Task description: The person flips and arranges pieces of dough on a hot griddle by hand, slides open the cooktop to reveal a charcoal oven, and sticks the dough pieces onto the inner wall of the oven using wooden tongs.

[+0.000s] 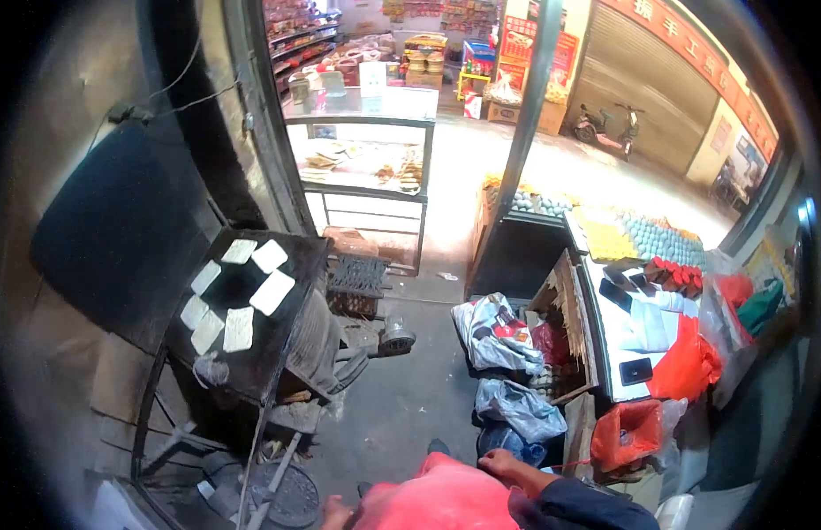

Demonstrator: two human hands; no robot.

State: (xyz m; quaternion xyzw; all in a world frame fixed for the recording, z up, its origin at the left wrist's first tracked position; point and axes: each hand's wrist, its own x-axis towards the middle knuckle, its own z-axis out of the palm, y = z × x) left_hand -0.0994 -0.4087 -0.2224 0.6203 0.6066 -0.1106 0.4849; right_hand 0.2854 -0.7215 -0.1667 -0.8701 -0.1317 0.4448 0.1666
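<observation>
At the bottom edge, partly cut off, is my left hand (pixel 337 512), beside the pink-red cloth (pixel 441 496) over my body; how its fingers lie cannot be made out. My right hand (pixel 505 463), coming from a dark sleeve, is at the right edge of that cloth with its fingers curled in. Whatever it may hold is hidden. Just beyond it are a grey plastic bag (pixel 521 411) and a dark blue bundle (pixel 507 439).
To the left, a dark table (pixel 220 340) bears several pale flat pieces (pixel 239 329). A red-lined bin (pixel 627 433) stands right, below a white-topped table (pixel 609 358) with a phone (pixel 636 371). Ahead is a glass display case (pixel 362 110).
</observation>
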